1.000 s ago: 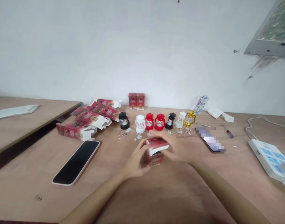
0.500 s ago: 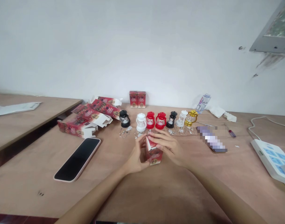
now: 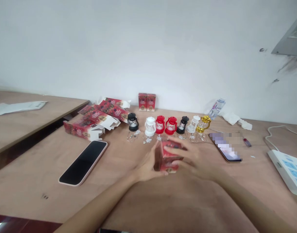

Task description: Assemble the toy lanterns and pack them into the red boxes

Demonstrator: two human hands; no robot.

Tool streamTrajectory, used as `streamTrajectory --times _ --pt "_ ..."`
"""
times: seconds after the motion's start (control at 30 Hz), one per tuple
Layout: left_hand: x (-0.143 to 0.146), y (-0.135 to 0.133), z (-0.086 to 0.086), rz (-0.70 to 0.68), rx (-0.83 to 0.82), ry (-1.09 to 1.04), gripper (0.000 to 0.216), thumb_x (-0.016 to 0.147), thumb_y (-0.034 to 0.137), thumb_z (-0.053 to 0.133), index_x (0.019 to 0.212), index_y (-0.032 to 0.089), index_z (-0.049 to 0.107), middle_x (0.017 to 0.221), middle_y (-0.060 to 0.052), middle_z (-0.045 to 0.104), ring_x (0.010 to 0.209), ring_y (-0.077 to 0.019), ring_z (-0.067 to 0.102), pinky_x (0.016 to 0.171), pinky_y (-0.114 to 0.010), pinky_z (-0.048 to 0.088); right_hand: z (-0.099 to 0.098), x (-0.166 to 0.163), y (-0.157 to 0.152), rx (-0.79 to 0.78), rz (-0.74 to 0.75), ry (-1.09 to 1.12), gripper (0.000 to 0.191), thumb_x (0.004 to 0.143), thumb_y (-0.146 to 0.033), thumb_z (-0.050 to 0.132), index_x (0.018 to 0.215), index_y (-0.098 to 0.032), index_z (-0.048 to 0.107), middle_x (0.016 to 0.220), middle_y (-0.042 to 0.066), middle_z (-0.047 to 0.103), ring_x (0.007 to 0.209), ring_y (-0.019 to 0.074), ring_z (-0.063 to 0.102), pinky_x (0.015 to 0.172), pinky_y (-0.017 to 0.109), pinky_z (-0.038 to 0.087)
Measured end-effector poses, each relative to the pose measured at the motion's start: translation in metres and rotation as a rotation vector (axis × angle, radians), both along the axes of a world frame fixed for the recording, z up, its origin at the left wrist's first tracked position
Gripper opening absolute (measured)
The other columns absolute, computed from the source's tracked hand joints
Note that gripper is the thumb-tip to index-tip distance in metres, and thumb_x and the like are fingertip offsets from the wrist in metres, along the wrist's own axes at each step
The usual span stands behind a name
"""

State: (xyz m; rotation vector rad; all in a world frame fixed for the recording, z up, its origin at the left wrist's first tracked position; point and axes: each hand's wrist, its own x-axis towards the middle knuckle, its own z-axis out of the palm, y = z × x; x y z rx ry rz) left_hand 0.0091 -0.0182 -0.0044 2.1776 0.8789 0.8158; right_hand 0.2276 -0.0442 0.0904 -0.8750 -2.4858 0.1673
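A small red printed carton (image 3: pixel 168 158) is between my hands above the front of the table, its top closed. My left hand (image 3: pixel 148 166) grips it along the left side, with the thumb at the lower front. My right hand (image 3: pixel 192 158) wraps round it from the right, fingers across the top and front; this hand is slightly blurred. Just behind them stands a row of mini lanterns: a black one (image 3: pixel 133 122), a white one (image 3: pixel 150 126), red ones (image 3: pixel 171 125), and a gold one (image 3: pixel 203 124) at the right end. Small wire pieces (image 3: pixel 147 139) lie before the lanterns.
Flattened red cartons (image 3: pixel 90 121) are heaped at the left. Two closed cartons (image 3: pixel 147 102) stand against the wall. A black-screened phone (image 3: pixel 84 163) lies at left, another phone (image 3: pixel 224 147) at right. Further right are a power strip (image 3: pixel 288 171), crumpled tissue (image 3: pixel 231 118) and a small screwdriver (image 3: pixel 247 142).
The carton's top flap, partly raised before, is now down. Both hands have shifted a little right with the carton and turned it. The whole view has also moved slightly.
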Motion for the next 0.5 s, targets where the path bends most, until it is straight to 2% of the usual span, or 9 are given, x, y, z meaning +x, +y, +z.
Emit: streamTrajectory --times 0.07,0.13,0.2,0.27,0.33,0.37,0.5 --pt "0.001 0.000 0.003 0.003 0.033 0.154 0.100 0.071 0.050 0.066 0.144 0.017 0.006 0.149 -0.019 0.022 0.136 -0.0337 0.023 0.110 -0.054 0.023 0.029 0.010 0.015 -0.012 -0.056 0.142 0.053 0.088 -0.029 0.053 0.137 -0.035 0.034 0.140 0.006 0.041 0.123 0.0260 0.047 0.096 0.045 0.047" --pt "0.002 -0.001 0.007 -0.035 0.073 0.292 0.082 0.076 0.053 0.060 0.140 0.016 0.025 0.148 -0.016 0.026 0.137 -0.0308 0.024 0.112 -0.052 0.019 0.059 0.018 0.044 0.043 -0.152 0.380 0.074 0.079 -0.034 0.064 0.141 -0.033 0.023 0.133 0.007 0.047 0.117 0.0271 0.052 0.090 0.044 0.051" --pt "0.004 -0.001 0.010 -0.061 0.109 0.392 0.066 0.078 0.050 0.057 0.132 0.016 0.039 0.147 -0.014 0.030 0.137 -0.0282 0.024 0.114 -0.050 0.016 0.082 0.023 0.086 0.168 -0.247 0.502 0.083 0.070 -0.035 0.072 0.138 -0.032 0.025 0.128 0.007 0.048 0.113 0.0273 0.052 0.089 0.045 0.051" --pt "0.005 -0.002 0.010 -0.064 0.134 0.445 0.059 0.079 0.046 0.058 0.129 0.017 0.044 0.146 -0.012 0.034 0.137 -0.0265 0.025 0.114 -0.048 0.016 0.093 0.024 0.136 0.280 -0.366 0.532 0.080 0.065 -0.033 0.075 0.132 -0.028 0.033 0.125 0.007 0.048 0.113 0.0283 0.050 0.092 0.046 0.047" --pt "0.005 -0.002 0.009 -0.059 0.153 0.451 0.058 0.079 0.043 0.057 0.130 0.018 0.043 0.145 -0.011 0.035 0.137 -0.0256 0.025 0.114 -0.048 0.017 0.091 0.019 0.184 0.303 -0.484 0.487 0.077 0.059 -0.027 0.078 0.126 -0.023 0.039 0.120 0.008 0.050 0.109 0.0293 0.051 0.092 0.047 0.045" --pt "0.005 -0.002 0.009 -0.061 0.158 0.445 0.058 0.080 0.042 0.056 0.130 0.018 0.043 0.145 -0.011 0.036 0.137 -0.0255 0.026 0.114 -0.048 0.017 0.086 0.015 0.206 0.266 -0.541 0.429 0.076 0.055 -0.024 0.079 0.122 -0.021 0.043 0.116 0.009 0.051 0.106 0.0297 0.052 0.091 0.047 0.045" --pt "0.003 -0.002 0.007 -0.072 0.155 0.426 0.054 0.080 0.040 0.056 0.128 0.018 0.046 0.144 -0.013 0.037 0.136 -0.0276 0.028 0.112 -0.051 0.021 0.050 -0.010 0.266 -0.060 -0.751 0.131 0.071 0.051 -0.018 0.079 0.115 -0.019 0.049 0.108 0.009 0.055 0.100 0.0294 0.053 0.087 0.044 0.044"
